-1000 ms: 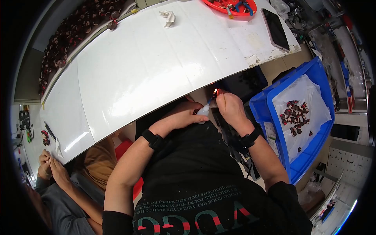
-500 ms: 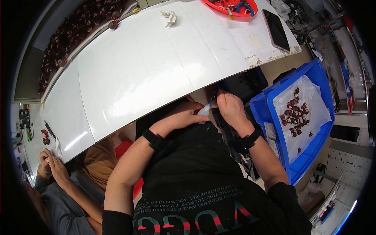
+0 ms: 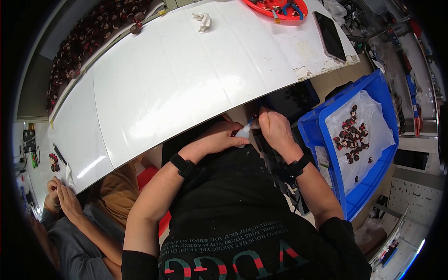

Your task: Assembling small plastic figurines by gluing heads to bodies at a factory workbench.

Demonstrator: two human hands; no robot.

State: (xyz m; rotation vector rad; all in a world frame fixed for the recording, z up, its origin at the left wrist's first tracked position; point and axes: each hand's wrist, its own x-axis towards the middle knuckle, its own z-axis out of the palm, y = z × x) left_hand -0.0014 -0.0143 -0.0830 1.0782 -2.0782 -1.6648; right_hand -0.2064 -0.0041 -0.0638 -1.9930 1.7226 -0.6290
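My left hand (image 3: 223, 136) is closed around a small whitish squeeze bottle (image 3: 243, 132), just below the table's near edge. The bottle's tapered top tilts up and to the right, ending in a bluish tip. Beside that tip, my right hand (image 3: 276, 129) is closed, with fingers bent down and pressed together. Whatever it pinches is hidden by the fingers; only a small dark spot shows near them. Both hands are in front of my body, close together but apart.
A white table (image 3: 186, 79) spans the front, bearing a phone (image 3: 329, 37), crumpled tissue (image 3: 202, 22) and red tray (image 3: 298, 14) with tools. At right, a blue crate (image 3: 347, 196) holds small dark-and-red pieces on plastic. A co-worker's hands (image 3: 64, 196) are at left.
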